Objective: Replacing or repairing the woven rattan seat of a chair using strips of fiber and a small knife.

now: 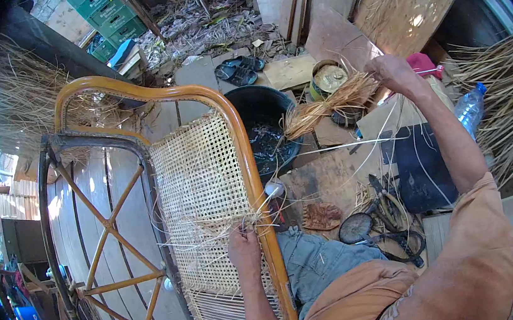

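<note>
My left hand [243,250] is closed in a pinch on loose pale cane strands, against the right side of the woven cane panel [196,160]. The panel fills a curved, varnished rattan chair frame [243,142]. Its upper part is tightly woven; lower down, only parallel strands show. My right hand [391,75] is raised at the far right, its fingers bent and closed. A pale cane strand [385,125] runs up to it from the panel's edge. A tan fibre bundle [332,106] touches or lies behind its fingertips; which one, I cannot tell.
A dark water tub [261,118] stands beyond the frame, near a round tin [328,79]. Pliers [387,199], a round dark dish [356,227] and a brown glove-like piece [322,216] lie by my knee. A plastic bottle [471,107] and cane piles [510,106] are at right.
</note>
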A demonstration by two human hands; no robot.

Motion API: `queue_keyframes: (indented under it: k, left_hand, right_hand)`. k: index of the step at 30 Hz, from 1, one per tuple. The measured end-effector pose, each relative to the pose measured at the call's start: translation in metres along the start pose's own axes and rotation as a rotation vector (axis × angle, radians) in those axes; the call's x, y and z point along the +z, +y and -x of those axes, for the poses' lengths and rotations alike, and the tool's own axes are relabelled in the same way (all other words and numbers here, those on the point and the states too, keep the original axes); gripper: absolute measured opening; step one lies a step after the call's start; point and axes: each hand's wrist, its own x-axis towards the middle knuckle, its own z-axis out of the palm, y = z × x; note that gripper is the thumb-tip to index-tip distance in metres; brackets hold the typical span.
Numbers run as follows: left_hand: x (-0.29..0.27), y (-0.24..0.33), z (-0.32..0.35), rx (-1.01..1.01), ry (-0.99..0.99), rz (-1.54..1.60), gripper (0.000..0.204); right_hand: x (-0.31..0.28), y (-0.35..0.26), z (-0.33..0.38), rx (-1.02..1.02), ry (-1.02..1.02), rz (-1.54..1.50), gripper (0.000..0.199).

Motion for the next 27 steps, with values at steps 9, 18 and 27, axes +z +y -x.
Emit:
queue_keyframes:
  k: [9,18,27]
  left_hand:
    - [-0.007,0.005,0.001,-0.051,0.000,0.010,0.022]
    - [-0.007,0.004,0.002,-0.003,0.029,-0.014,0.025]
    - [-0.009,0.015,0.000,-0.067,-0.021,0.011,0.022]
  right_hand:
    - [-0.046,0.020,0.006,0.027,-0.010,0.030,0.017]
    - [0.070,-0.012,-0.031,-0.007,-0.234,0.076,0.021]
    - [0.189,-0.018,-0.027,0.123,-0.437,0.080,0.024]
